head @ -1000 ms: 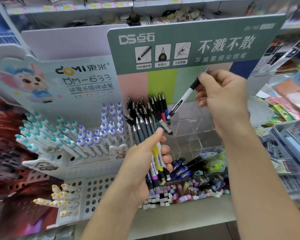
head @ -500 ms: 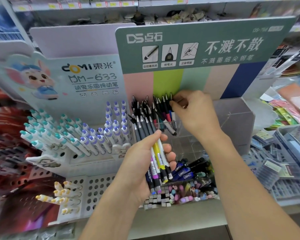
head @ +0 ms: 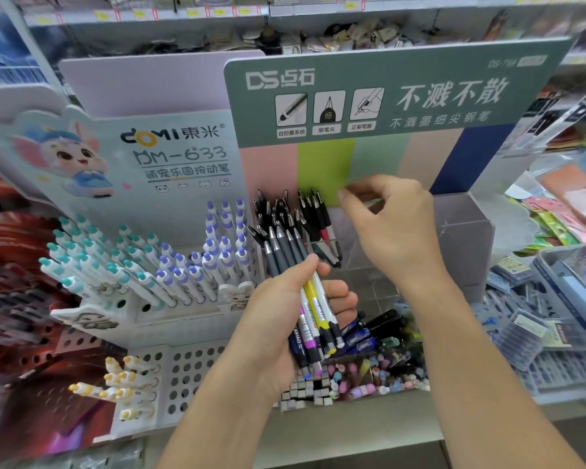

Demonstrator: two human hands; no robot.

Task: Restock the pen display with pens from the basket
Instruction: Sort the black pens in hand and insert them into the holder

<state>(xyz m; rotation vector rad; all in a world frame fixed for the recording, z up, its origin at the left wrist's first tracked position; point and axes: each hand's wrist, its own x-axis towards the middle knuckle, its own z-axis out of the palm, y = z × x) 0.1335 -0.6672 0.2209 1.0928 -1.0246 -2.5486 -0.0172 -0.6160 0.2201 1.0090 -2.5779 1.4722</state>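
Pens (head: 313, 296) in the left hand (head: 285, 319): a fanned bundle, grey rubbery grips and metal cone tips pointing up and away, white barrels with yellow and purple bands, clicker ends down by the heel of the palm. Fingers and thumb curl round the bundle, firm hold. It sits in front of the display's low clear front, just right of the white rack.

Right hand (head: 393, 228) is up over the clear acrylic pen display (head: 460, 238), fingers loosely bent, thumb and forefinger close together near the green backing card. Can't see a pen in it; looks empty, not clamped on anything.

Display is transparent plastic, boxy, with divider walls. Leftmost compartments hold black pens (head: 290, 211) standing tips up, packed tight; compartments to the right show only bare acrylic. Header card (head: 386, 93) above is matte grey-green with white print, pastel stripes below.

Left of it: white perforated rack (head: 190, 370) with teal-capped pens (head: 82, 252) and purple-capped pens (head: 224, 238) slanting out of holes, a few yellow-capped ones (head: 119, 377) lower down. Cartoon rabbit card (head: 71, 157) behind.

Below the hands: a jumble of dark blue pens and pastel erasers (head: 379, 360), partly hidden by the left wrist. Basket itself not identifiable.
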